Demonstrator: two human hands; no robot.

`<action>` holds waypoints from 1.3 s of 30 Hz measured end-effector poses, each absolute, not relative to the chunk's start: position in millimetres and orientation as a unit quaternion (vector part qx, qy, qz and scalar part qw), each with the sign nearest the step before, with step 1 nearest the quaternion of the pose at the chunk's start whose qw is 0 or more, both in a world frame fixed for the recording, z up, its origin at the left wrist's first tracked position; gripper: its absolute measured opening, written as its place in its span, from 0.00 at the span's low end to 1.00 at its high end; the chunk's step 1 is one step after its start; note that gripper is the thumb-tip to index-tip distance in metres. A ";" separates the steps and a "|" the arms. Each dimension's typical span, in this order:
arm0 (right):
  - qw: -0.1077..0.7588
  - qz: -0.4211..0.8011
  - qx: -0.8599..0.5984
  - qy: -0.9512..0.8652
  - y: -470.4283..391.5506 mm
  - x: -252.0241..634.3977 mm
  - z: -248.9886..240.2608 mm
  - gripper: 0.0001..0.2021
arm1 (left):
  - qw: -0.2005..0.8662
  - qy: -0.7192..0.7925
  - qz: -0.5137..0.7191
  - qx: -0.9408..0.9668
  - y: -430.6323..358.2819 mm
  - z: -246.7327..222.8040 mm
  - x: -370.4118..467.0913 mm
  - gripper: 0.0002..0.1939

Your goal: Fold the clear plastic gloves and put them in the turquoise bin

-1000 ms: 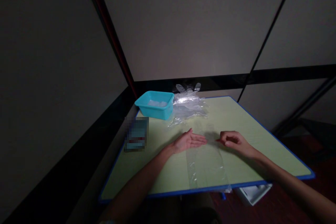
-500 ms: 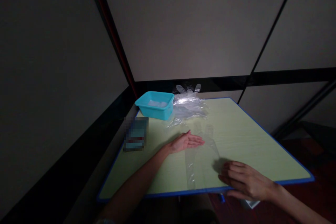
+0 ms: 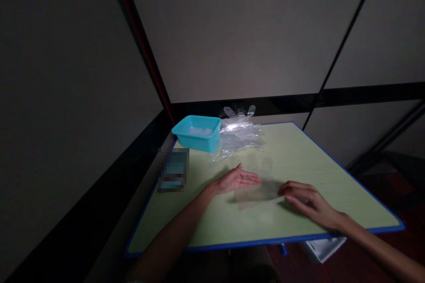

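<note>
Head view, and from where I stand the work sits a little near of the middle of the table (image 3: 308, 159), a pale green top with a blue rim (image 3: 239, 243). A clear plastic glove (image 3: 254, 195) lies there, its fingers pointing to the far side and its near end short of the near rim, with a strip of tabletop between them. The left hand (image 3: 237, 181) is flat and relaxed, fingers straight and together, thumb up; it grips nothing and lies at the glove's left side, fingertips over the film. The right hand (image 3: 307, 201) has thumb and fingers drawn together on the glove's right edge, pinching the film there. Its wrist is by the near rim, and a broad stretch of tabletop runs to its right, giving that arm plenty of room.

The left side is tighter. A pixelated item (image 3: 174, 171) sits right at the left edge, and a turquoise basin (image 3: 197, 143) fills the far left corner with some pale stuff (image 3: 199, 131) inside. Just right of the basin, a pile of clear gloves (image 3: 241, 135) spreads along the far edge, a few fingers poking past it toward the wall (image 3: 232, 35). Below the near rim, to the right, a grey container (image 3: 327, 248) shows on the floor.
</note>
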State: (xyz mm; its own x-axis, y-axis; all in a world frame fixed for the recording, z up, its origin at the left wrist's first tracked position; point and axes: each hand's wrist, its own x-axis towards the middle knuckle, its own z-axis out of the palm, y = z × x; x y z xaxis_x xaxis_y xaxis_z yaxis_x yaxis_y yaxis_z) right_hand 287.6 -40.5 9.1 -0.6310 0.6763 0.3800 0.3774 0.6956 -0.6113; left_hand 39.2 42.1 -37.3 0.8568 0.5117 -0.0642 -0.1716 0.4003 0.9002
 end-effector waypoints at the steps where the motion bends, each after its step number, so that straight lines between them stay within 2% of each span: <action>1: 0.313 0.256 -0.323 -0.855 -36.3 286.3 11.6 0.09 | 0.820 0.166 0.206 0.507 41.0 -35.6 39.1 0.38; 4: 0.336 0.284 -0.367 -0.819 -21.8 282.6 15.7 0.12 | 0.820 0.159 0.215 0.505 36.7 -31.3 38.1 0.43; 6: 0.349 0.309 -0.391 -0.794 -11.4 280.6 15.6 0.14 | 0.819 0.151 0.223 0.506 34.0 -29.3 36.8 0.42; 14: 0.396 0.412 -0.417 -0.706 13.3 276.1 12.5 0.18 | 0.784 0.138 0.199 0.571 31.7 -18.3 34.7 0.25; 17: 0.366 0.421 -0.390 -0.732 14.3 281.9 8.3 0.16 | 0.802 0.173 0.200 0.537 32.5 -20.7 36.1 0.19; 21: 0.307 0.416 -0.350 -0.781 13.0 292.7 -5.8 0.15 | 0.818 0.180 0.210 0.504 35.3 -29.7 36.8 0.18; 28: 0.231 0.323 -0.282 -0.874 7.0 284.0 -3.3 0.13 | 0.831 0.167 0.220 0.483 35.2 -28.8 36.1 0.18; 39: 0.241 0.520 -0.369 -0.732 16.8 279.0 -17.8 0.23 | 0.871 0.173 0.252 0.384 32.4 -27.0 40.2 0.17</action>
